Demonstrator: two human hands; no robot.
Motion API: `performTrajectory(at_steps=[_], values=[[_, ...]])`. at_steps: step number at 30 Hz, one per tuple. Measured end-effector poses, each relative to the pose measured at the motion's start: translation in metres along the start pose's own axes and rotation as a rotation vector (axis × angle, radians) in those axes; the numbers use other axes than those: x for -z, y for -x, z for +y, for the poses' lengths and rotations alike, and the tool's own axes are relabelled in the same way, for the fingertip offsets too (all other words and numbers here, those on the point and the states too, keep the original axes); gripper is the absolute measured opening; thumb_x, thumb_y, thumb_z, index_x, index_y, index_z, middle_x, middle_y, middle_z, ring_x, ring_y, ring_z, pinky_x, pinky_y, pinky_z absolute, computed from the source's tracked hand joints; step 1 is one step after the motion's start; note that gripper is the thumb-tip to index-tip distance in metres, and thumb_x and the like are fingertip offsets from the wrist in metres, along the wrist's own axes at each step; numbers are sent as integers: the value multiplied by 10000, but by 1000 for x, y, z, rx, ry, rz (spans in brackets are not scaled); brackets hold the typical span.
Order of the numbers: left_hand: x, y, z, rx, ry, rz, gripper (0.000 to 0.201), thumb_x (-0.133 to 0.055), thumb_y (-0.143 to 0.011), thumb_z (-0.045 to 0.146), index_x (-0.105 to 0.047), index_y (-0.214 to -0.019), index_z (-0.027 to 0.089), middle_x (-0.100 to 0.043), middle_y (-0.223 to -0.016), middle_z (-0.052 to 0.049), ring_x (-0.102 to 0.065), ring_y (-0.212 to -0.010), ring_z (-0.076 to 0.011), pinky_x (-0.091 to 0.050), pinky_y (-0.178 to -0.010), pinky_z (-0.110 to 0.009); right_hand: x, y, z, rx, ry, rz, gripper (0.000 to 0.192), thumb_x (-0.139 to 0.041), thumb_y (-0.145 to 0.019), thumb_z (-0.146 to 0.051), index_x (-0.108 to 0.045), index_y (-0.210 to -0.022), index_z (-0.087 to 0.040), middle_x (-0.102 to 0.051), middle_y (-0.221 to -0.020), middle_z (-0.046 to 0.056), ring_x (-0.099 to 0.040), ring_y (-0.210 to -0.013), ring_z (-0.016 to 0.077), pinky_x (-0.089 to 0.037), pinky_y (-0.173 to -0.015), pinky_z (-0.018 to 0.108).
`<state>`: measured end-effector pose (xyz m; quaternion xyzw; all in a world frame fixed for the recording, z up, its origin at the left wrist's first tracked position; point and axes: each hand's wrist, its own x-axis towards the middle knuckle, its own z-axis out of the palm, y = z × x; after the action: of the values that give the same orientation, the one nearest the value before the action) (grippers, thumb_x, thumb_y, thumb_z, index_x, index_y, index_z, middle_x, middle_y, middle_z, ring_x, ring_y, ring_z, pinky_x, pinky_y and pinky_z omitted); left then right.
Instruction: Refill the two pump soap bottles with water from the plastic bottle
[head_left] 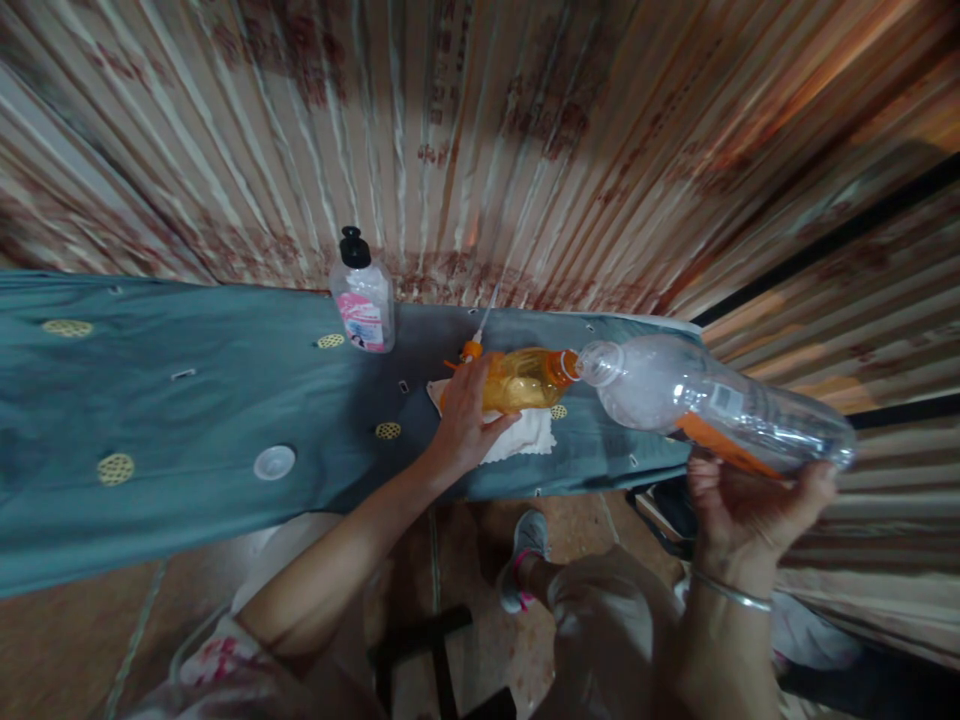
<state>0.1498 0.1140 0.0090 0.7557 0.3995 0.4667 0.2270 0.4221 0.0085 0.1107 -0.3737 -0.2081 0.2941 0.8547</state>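
My left hand (469, 415) is closed around a bottle of orange-yellow liquid (523, 382), tipped on its side with its orange neck toward the right. In my right hand (750, 505) lies a large clear plastic bottle (720, 405) with an orange label, its open mouth facing left. The two bottle mouths meet or nearly meet; I cannot tell if they touch. Just behind my left hand is an orange pump head (472, 350) with a clear dip tube pointing up. Under the orange-yellow bottle a white cloth (521, 437) is spread on the table.
A clear bottle with a black cap and pink label (365, 305) stands at the back of the table covered in green cloth (202, 400). A small white round lid (274, 462) lies nearer the front. Striped curtains (420, 150) hang behind and at the right.
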Motion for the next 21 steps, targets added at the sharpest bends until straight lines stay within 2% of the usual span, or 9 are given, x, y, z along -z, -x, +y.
performTrajectory(at_steps=[3, 11, 16, 21], values=[[0, 0, -1, -10, -7, -2, 789, -720, -864, 498, -336, -1485, 200, -529, -1444, -189, -508, -1360, -338, -415, -1138, -526, -1, 1, -1, -6, -17, -3, 735, -919, -506, -360, -665, -1178, -207, -689, -1226, 45, -696, -981, 222, -601, -520, 246], [-1, 1, 0, -15, -13, 21, 798, -736, -852, 481, -329, -1486, 219, -539, -1434, -184, -508, -1362, -343, -427, -1124, -524, -5, 2, -2, -22, -32, 43, 602, -832, -640, -328, -652, -1198, -187, -691, -1220, 46, -706, -914, 185, -598, -535, 238], [-2, 1, 0, 1, -13, 17, 795, -730, -853, 494, -335, -1485, 217, -535, -1435, -182, -507, -1362, -340, -424, -1129, -529, -4, 1, -1, -10, -37, 34, 641, -857, -602, -344, -654, -1190, -190, -693, -1236, 46, -704, -932, 195, -600, -518, 241], [-2, 1, -1, -13, -10, 18, 792, -723, -859, 501, -336, -1485, 208, -536, -1434, -188, -507, -1360, -344, -424, -1128, -533, -2, 0, -1, -12, -31, 25, 560, -842, -618, -335, -674, -1136, -205, -688, -1240, 40, -701, -923, 190, -617, -547, 259]])
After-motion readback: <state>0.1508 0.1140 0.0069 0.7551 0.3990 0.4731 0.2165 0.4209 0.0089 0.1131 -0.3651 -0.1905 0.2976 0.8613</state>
